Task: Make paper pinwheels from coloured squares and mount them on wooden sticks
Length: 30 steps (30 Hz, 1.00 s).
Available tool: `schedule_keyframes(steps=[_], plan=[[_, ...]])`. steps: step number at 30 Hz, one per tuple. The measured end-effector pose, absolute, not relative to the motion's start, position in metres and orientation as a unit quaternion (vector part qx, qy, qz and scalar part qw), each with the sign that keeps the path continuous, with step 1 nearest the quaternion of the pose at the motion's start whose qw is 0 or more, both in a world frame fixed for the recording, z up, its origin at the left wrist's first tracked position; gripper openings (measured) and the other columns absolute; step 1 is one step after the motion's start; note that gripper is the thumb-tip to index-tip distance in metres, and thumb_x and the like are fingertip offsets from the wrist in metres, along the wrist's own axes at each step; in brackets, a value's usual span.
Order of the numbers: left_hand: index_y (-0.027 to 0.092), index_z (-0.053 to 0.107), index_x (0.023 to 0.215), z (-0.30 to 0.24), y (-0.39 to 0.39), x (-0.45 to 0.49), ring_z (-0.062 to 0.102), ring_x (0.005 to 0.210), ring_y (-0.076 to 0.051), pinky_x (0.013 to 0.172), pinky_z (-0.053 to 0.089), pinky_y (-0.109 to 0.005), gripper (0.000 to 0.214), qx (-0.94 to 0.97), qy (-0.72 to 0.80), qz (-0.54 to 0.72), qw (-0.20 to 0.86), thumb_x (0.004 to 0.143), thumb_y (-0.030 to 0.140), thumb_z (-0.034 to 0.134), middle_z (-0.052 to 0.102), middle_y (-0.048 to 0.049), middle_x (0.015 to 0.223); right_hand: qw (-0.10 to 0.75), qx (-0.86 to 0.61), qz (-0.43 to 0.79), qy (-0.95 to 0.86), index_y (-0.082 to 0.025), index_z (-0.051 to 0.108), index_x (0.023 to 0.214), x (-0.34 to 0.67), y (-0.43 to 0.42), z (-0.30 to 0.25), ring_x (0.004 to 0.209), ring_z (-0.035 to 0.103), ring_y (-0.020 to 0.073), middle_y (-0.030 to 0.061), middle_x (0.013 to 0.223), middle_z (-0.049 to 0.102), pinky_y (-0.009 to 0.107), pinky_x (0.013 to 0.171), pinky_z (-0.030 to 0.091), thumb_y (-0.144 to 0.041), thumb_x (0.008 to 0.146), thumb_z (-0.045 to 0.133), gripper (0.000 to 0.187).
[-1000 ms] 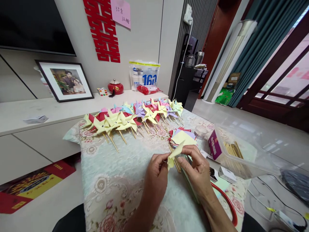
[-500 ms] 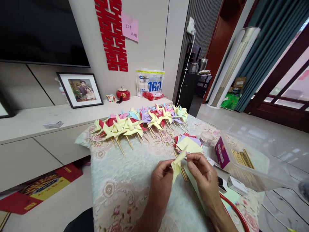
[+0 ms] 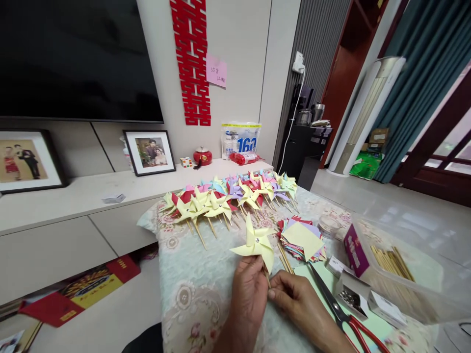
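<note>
A yellow paper pinwheel (image 3: 256, 242) stands upright on a thin wooden stick above the flowered tablecloth (image 3: 191, 294). My left hand (image 3: 249, 289) is closed around the stick just under the paper. Beside it, my right hand (image 3: 290, 296) pinches the lower part of the same stick with thumb and fingertips. Behind the pinwheel, a long row of finished pinwheels (image 3: 228, 198) in yellow, red, purple and blue lies across the far end of the table.
A stack of coloured paper squares (image 3: 302, 240) lies right of my hands, with loose sticks beside it. Red-handled scissors (image 3: 340, 314) lie at the near right. A clear plastic box (image 3: 397, 267) holds more sticks. Small boxes and a round container (image 3: 328, 226) sit nearby.
The folded yellow paper my hands were pinching is now an open pinwheel on a stick, held upright. My hands dropped lower and closer together. The camera view shifted right and tilted up.
</note>
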<state>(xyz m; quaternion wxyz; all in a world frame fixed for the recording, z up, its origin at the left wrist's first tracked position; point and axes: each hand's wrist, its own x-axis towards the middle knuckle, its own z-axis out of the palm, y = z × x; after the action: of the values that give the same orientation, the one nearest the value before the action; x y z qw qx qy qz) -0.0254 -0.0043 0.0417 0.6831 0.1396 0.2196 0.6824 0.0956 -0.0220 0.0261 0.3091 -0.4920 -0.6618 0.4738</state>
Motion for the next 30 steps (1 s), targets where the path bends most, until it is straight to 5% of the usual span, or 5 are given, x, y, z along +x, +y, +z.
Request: schedule_keyframes(steps=[9,14,20,30], plan=[[0.018,0.074,0.077,0.037,-0.003,-0.028,0.067,0.089,-0.024,0.079,0.050,-0.034,0.021,0.074,0.225,0.695,0.679,0.057,0.022,0.079,0.074,-0.0072,0.084,0.341,-0.499,0.516,-0.608,-0.018,0.057,0.066,0.092,-0.014,0.021,0.050,0.039,0.0112,-0.0058,0.055,0.043,0.024,0.050,0.031,-0.046,0.077,0.068,0.032],[0.012,0.073,0.091,0.025,-0.004,-0.031,0.064,0.074,-0.018,0.067,0.047,-0.030,0.034,0.011,0.314,0.684,0.658,0.058,0.020,0.072,0.071,-0.0105,0.096,0.374,-0.528,0.433,-0.628,-0.019,0.057,0.065,0.091,0.008,0.039,0.049,0.046,0.0124,-0.0043,0.053,0.050,0.024,0.050,0.034,-0.043,0.078,0.063,0.028],[0.008,0.069,0.095,0.011,-0.003,-0.025,0.055,0.054,-0.009,0.054,0.039,-0.025,0.038,0.079,0.424,0.675,0.599,0.057,0.009,0.061,0.068,-0.0101,0.090,0.339,-0.534,0.368,-0.682,-0.021,0.055,0.066,0.067,0.064,0.056,0.048,0.054,0.0135,-0.0045,0.054,0.052,0.024,0.050,0.040,-0.039,0.076,0.058,0.021],[0.012,0.065,0.101,-0.003,0.001,-0.022,0.056,0.054,-0.010,0.052,0.041,-0.026,0.044,0.112,0.500,0.674,0.532,0.058,0.010,0.054,0.069,-0.0108,0.101,0.281,-0.598,0.298,-0.689,-0.020,0.058,0.058,0.029,0.130,0.019,0.051,0.056,0.0134,-0.0019,0.051,0.059,0.022,0.052,0.038,-0.027,0.073,0.063,0.018]])
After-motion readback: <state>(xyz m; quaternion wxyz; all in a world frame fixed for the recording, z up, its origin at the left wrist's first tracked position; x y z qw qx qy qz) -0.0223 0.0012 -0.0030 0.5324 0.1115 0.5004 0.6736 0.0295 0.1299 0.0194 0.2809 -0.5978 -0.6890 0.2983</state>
